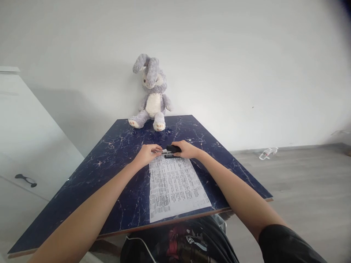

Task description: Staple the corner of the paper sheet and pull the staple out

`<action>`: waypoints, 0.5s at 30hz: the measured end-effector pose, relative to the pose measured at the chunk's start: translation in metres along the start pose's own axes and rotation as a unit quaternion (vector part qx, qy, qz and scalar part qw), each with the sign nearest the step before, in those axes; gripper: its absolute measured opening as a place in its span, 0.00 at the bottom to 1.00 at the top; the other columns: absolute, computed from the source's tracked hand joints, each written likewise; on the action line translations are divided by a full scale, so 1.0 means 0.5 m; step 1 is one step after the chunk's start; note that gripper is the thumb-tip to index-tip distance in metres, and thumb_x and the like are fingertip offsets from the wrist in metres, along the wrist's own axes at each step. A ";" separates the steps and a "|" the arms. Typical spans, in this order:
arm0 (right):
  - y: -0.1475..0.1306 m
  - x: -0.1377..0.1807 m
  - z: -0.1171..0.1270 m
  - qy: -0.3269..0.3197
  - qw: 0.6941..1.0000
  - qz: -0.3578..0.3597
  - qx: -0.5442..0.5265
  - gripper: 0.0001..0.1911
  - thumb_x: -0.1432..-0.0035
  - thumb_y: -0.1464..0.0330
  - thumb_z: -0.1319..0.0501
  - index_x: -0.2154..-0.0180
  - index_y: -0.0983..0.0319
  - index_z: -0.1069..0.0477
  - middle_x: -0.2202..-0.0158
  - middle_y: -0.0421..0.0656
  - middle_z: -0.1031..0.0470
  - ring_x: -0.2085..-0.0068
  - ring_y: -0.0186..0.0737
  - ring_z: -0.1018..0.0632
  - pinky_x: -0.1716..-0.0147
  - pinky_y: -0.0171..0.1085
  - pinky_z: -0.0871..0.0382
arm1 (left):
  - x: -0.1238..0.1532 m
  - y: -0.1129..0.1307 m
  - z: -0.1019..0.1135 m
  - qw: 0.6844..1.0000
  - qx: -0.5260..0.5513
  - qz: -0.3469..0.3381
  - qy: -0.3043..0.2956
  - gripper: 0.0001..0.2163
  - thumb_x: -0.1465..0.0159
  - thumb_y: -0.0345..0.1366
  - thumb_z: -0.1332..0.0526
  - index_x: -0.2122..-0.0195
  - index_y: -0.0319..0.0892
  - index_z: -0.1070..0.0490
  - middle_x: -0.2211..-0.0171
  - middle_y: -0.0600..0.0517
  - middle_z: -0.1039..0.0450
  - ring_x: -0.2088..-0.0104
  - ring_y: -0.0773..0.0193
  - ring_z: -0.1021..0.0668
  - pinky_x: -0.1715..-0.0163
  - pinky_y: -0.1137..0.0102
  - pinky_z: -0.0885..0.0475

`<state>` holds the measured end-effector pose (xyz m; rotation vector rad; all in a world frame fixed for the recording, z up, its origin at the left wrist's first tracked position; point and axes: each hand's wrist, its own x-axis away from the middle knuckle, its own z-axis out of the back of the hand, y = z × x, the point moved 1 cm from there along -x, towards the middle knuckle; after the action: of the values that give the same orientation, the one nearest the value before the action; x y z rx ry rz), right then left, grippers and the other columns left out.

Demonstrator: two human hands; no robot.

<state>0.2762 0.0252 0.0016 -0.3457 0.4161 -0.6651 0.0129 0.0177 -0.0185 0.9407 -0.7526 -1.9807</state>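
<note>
Head view: black stapler (pixel 172 149) over the printed sheet's (pixel 175 182) far end on the blue table (pixel 131 204), long axis roughly left-right, right hand (pixel 189 149) wrapped round its right end; left hand (pixel 146 155) just off its left end, fingertips drawn together, cannot tell what they pinch, so the stapler lies directly right of them with the right hand nearer. Sheet densely printed, no word legible; no brand readable on the stapler; pale mark on the dark clothing (pixel 196 243) at the near edge, unreadable.
</note>
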 end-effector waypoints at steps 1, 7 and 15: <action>0.000 0.000 0.000 0.000 1.000 0.000 0.000 0.08 0.41 0.68 0.34 0.63 0.61 0.32 0.69 0.39 0.27 0.70 0.37 0.29 0.70 0.34 0.43 | 0.000 -0.002 0.000 1.000 0.000 0.001 0.000 0.09 0.42 0.39 0.27 0.60 0.46 0.16 0.61 0.47 0.15 0.59 0.50 0.15 0.52 0.58 0.21; 0.002 0.000 0.000 -0.013 1.000 -0.005 -0.005 0.08 0.39 0.67 0.35 0.62 0.61 0.33 0.68 0.39 0.27 0.71 0.37 0.29 0.70 0.35 0.44 | 0.000 0.000 0.001 1.000 -0.017 0.001 -0.012 0.09 0.41 0.39 0.27 0.60 0.46 0.16 0.61 0.46 0.15 0.60 0.50 0.15 0.53 0.59 0.21; 0.003 0.000 0.000 -0.016 1.000 -0.001 0.000 0.08 0.39 0.68 0.35 0.62 0.61 0.33 0.69 0.39 0.27 0.70 0.37 0.30 0.70 0.35 0.44 | -0.001 -0.007 -0.001 0.999 -0.024 -0.007 -0.022 0.09 0.40 0.40 0.28 0.58 0.47 0.16 0.59 0.47 0.15 0.59 0.51 0.15 0.53 0.60 0.21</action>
<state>0.2767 0.0262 0.0011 -0.3566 0.3861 -0.6604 0.0119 0.0200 -0.0212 0.8784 -0.7219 -2.0281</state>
